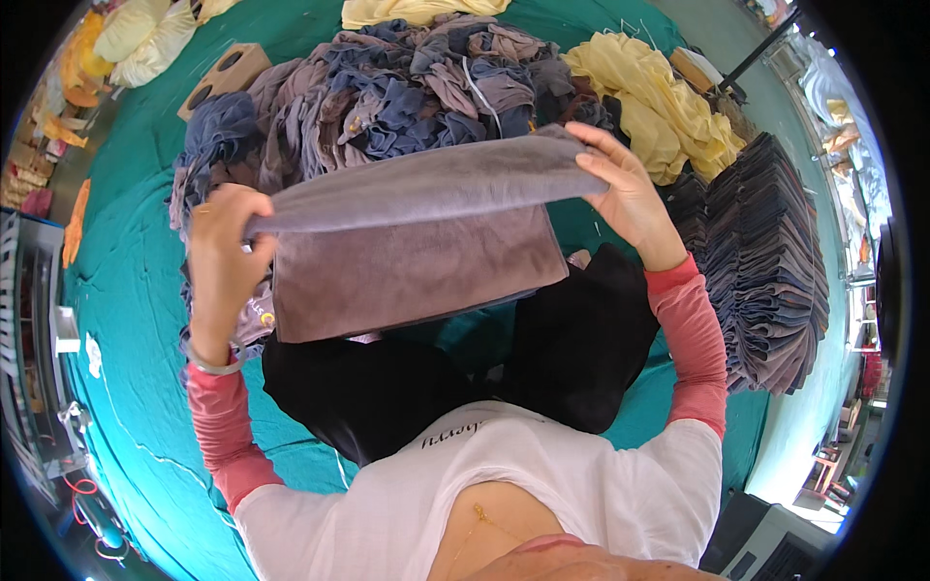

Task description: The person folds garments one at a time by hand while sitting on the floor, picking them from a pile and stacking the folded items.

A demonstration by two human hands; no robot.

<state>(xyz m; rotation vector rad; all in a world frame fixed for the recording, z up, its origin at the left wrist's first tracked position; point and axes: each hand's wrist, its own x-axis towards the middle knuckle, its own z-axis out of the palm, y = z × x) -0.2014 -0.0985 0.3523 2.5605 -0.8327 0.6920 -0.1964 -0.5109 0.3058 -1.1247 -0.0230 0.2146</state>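
Note:
A grey cloth [436,181] is stretched between my two hands, raised above my lap. My left hand [231,247] grips its left end, fingers curled around the edge. At the other end, the thumb and fingers of my right hand [617,178] pinch a corner. Below it, a brownish-mauve cloth [414,272] lies flat across my knees, its upper edge hidden behind the grey one. A darker edge of cloth shows beneath its lower right side. My legs [581,334] are in black trousers, spread on the green floor sheet [138,290].
A large heap of crumpled grey, mauve and blue cloths [407,87] lies just ahead. Tall rows of folded cloths [763,269] stand at the right, near a bundle of yellow fabric [654,102]. A cardboard box [225,76] with round holes sits behind the heap's left side.

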